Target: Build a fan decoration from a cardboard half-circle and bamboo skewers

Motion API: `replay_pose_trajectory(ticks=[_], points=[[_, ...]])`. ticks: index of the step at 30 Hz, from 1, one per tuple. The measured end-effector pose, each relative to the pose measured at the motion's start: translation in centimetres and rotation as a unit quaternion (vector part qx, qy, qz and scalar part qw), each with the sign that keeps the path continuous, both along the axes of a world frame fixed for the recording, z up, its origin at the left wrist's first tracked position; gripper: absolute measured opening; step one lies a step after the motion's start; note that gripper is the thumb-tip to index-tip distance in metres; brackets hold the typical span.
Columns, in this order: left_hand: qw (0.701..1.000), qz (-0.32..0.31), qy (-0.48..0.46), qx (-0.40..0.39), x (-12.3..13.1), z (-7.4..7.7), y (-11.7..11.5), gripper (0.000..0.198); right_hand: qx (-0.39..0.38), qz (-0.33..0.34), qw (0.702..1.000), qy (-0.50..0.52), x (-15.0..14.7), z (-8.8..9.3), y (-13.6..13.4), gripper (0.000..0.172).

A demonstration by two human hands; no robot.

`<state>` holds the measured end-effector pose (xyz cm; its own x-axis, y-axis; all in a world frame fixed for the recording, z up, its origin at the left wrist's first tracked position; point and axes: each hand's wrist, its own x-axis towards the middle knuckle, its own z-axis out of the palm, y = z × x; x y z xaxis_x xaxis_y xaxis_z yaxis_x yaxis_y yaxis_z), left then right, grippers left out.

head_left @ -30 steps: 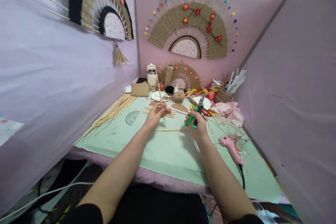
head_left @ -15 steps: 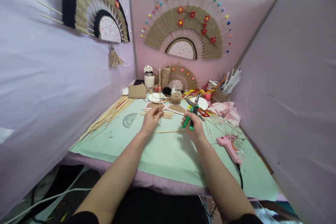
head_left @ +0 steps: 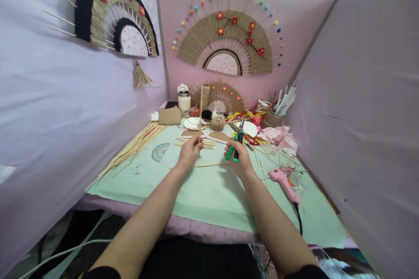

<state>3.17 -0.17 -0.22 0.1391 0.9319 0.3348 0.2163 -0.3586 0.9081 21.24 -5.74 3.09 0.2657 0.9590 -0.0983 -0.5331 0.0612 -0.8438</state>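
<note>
My left hand (head_left: 190, 152) is closed in a pinch on thin wooden sticks (head_left: 200, 113), held upright over the table; whether it is one or two sticks I cannot tell. My right hand (head_left: 240, 157) is wrapped round the green and black handles of a pair of pliers (head_left: 236, 146), whose jaws point up and away from me. Between and below the hands a long stick (head_left: 209, 165) lies flat across the green table covering (head_left: 209, 196). Just beyond the left hand are several short sticks (head_left: 209, 144) and two brown half-circle pieces (head_left: 218, 136) with pale edging.
A bundle of long sticks (head_left: 131, 150) and a protractor (head_left: 160, 152) lie left. At right are a pink glue gun (head_left: 284, 184) with a black cord and crumpled pink cloth (head_left: 279, 137). Behind stand a twine ball (head_left: 218, 123), a white bottle (head_left: 184, 101) and a decorated fan (head_left: 225, 35).
The view has shifted slightly. Both hands keep their hold on the sticks and the pliers, with the upright sticks leaning slightly more to the right.
</note>
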Motion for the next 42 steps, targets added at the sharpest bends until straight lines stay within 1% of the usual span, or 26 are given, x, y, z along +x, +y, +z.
replay_pose_trajectory(ticks=[4, 8, 15, 18, 21, 25, 31, 36, 42], points=[[1.000, 0.009, 0.012, 0.009, 0.17, 0.11, -0.29, 0.012, -0.002, 0.006, 1.000, 0.005, -0.12, -0.03, -0.11, 0.043], [1.000, 0.013, 0.017, -0.009, 0.22, 0.11, -0.53, 0.013, 0.004, 0.010, 1.000, -0.003, -0.16, -0.08, -0.12, 0.042], [1.000, -0.002, -0.021, -0.009, 0.11, 0.12, -0.68, 0.023, -0.004, 0.008, 1.000, 0.017, -0.18, -0.14, -0.01, 0.044], [1.000, -0.004, -0.018, -0.006, 0.03, 0.11, -0.58, 0.026, -0.007, 0.007, 1.000, 0.018, -0.13, -0.12, 0.00, 0.046], [1.000, -0.007, 0.003, -0.010, -0.03, 0.02, -0.36, 0.023, -0.009, 0.009, 1.000, 0.016, -0.11, -0.05, -0.02, 0.046], [1.000, -0.008, 0.005, -0.016, -0.05, -0.24, -0.12, 0.020, -0.011, 0.015, 1.000, 0.016, -0.14, 0.03, -0.03, 0.045], [1.000, -0.015, -0.017, -0.014, -0.08, -0.83, 0.10, 0.022, -0.017, 0.015, 1.000, 0.010, -0.14, -0.02, 0.09, 0.045], [0.999, -0.009, -0.029, -0.023, -0.03, -0.63, -0.05, 0.022, -0.019, 0.018, 1.000, 0.010, -0.11, 0.07, 0.00, 0.047], [1.000, 0.017, 0.004, 0.017, -0.04, -0.45, -0.27, 0.016, -0.006, 0.024, 1.000, 0.007, -0.10, -0.02, -0.01, 0.046]])
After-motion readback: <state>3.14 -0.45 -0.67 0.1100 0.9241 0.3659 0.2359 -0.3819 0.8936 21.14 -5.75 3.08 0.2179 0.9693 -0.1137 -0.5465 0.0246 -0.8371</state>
